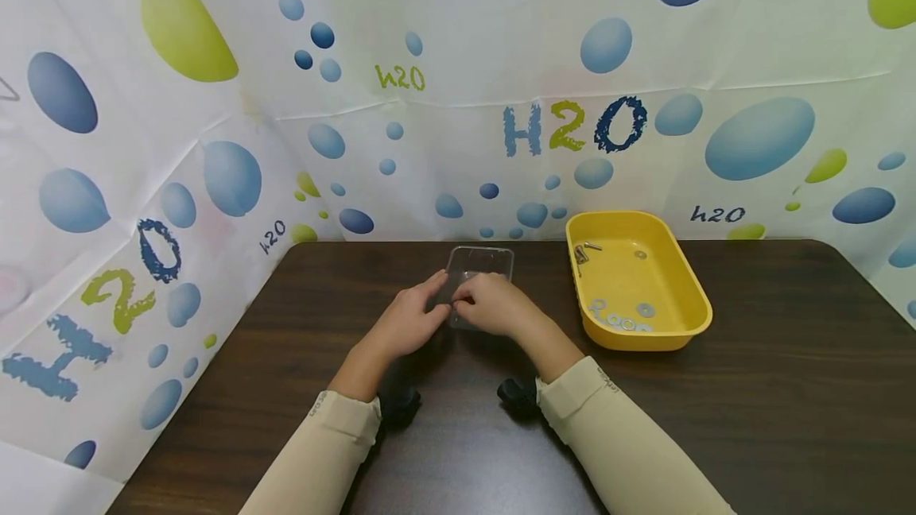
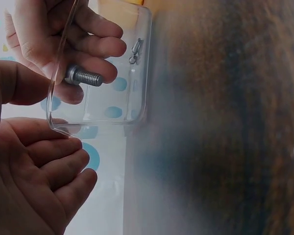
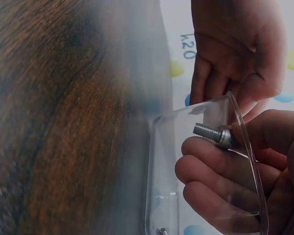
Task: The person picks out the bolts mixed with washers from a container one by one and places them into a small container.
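Note:
A clear plastic box (image 1: pixel 505 264) stands near the back of the table, between both hands. My right hand (image 1: pixel 494 302) reaches into it at the near side and pinches a silver socket-head bolt (image 3: pixel 213 135) by its head. The bolt's threaded shank (image 2: pixel 90 79) points away from the fingers, into the box. My left hand (image 1: pixel 406 320) is at the box's near left corner, its fingers fairly straight along the outside and its thumb (image 2: pixel 24 83) against the near wall. Two small screws (image 2: pixel 136 46) lie at the bottom of the box.
To the right of the box is a yellow bin (image 1: pixel 644 280). Several washers (image 1: pixel 646 310) lie toward its near end, and a few screws (image 1: pixel 581 255) lie by its left wall. A patterned white sheet (image 1: pixel 444 157) hangs behind the dark wooden table (image 1: pixel 787 356).

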Demonstrator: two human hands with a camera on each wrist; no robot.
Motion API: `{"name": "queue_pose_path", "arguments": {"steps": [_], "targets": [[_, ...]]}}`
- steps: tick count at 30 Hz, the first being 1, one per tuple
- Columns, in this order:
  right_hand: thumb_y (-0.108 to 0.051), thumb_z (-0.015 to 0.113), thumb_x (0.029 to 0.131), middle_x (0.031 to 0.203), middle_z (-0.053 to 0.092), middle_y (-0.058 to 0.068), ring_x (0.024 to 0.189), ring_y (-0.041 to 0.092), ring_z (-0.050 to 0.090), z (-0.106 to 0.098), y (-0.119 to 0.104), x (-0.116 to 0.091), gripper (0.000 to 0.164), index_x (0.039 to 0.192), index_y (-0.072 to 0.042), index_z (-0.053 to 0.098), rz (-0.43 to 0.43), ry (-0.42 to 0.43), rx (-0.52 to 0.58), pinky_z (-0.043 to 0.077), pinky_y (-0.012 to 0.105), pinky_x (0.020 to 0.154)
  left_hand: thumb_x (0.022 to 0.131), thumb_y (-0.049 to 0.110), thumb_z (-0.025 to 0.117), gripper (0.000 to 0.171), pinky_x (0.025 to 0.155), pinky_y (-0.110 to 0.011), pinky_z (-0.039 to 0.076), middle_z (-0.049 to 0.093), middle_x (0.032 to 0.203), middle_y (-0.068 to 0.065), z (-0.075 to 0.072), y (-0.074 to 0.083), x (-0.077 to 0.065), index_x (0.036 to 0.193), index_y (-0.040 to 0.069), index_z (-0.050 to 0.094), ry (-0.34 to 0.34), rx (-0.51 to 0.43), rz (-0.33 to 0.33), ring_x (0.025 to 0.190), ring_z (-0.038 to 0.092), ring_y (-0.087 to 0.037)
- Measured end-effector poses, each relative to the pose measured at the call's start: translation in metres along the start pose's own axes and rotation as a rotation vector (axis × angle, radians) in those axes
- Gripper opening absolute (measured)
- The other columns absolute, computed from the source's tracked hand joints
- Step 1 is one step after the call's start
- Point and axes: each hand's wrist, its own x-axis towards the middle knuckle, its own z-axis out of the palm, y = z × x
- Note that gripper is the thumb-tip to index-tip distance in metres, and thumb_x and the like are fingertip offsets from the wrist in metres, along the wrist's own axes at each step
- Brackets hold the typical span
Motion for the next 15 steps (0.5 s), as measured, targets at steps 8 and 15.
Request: {"name": "queue_pose_path", "arguments": {"steps": [8,15], "targets": [[-0.017,0.061,0.095,0.099,0.075,0.002,0.089,0.015,0.066,-0.0008,-0.0013,-0.0007,0.019,0.103,-0.011,0.078,-0.001,-0.008,0.000,0.055,0.036,0.086,0.097,0.020,0.050,0.056,0.113,-0.051,0.034,0.037,0.156,-0.013,-0.0001,0.0014,-0.0010,0.149,0.000,0.040,0.006,0.005,0.009,0.141,0.040,-0.031],[-0.017,0.062,0.096,0.100,0.075,0.002,0.082,0.012,0.064,-0.0027,0.0005,-0.0019,0.019,0.105,-0.010,0.077,0.005,-0.014,0.055,0.055,0.032,0.080,0.098,0.020,0.050,0.057,0.113,-0.051,0.034,0.035,0.157,-0.013,-0.0006,0.0024,-0.0020,0.149,0.000,0.039,0.000,0.001,0.017,0.142,0.039,-0.031]]}}
